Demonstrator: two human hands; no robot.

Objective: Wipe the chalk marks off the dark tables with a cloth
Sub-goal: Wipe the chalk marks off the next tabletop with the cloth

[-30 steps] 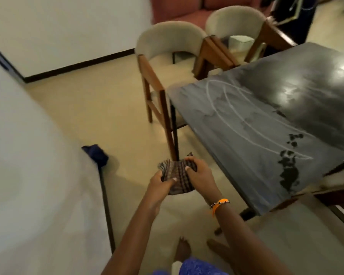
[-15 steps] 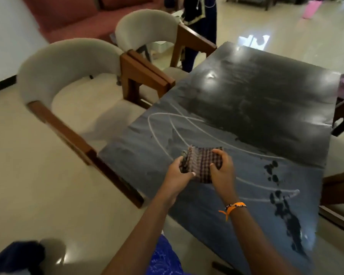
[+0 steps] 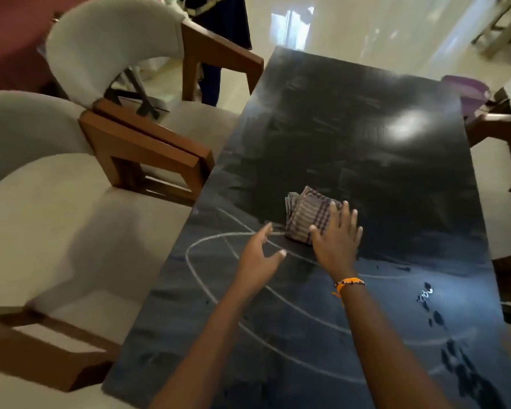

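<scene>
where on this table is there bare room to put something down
The far half of the table, beyond the cloth, is bare up to its far edge. The near left corner holds only chalk marks. The middle is crowded by the cloth, right hand and left hand; dark blotches line the near right edge.

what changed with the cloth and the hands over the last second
The folded checked cloth, held in both hands beside the table a second ago, was carried over the dark table and now lies on it. The left hand has let go and hovers open beside it; the right hand presses flat on the cloth. The chalk loops and dark splotches look unchanged, still unwiped.
</scene>
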